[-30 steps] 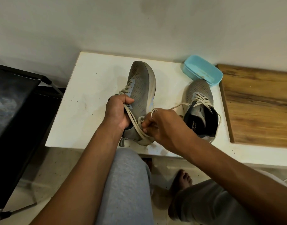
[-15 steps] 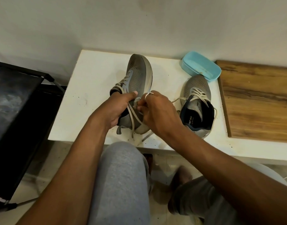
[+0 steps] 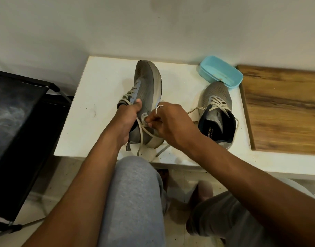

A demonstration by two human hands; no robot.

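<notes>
Gripping the grey shoe (image 3: 147, 90) (tipped on its side), the left hand (image 3: 127, 120) steadies it while the right hand (image 3: 171, 122) pinches its lace (image 3: 144, 129).

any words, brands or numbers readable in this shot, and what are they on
White print in two short lines on the dark inner lining of the second shoe: too small and blurred to read.
Held shoe, its lace, blue box, wooden board: no text visible.
</notes>
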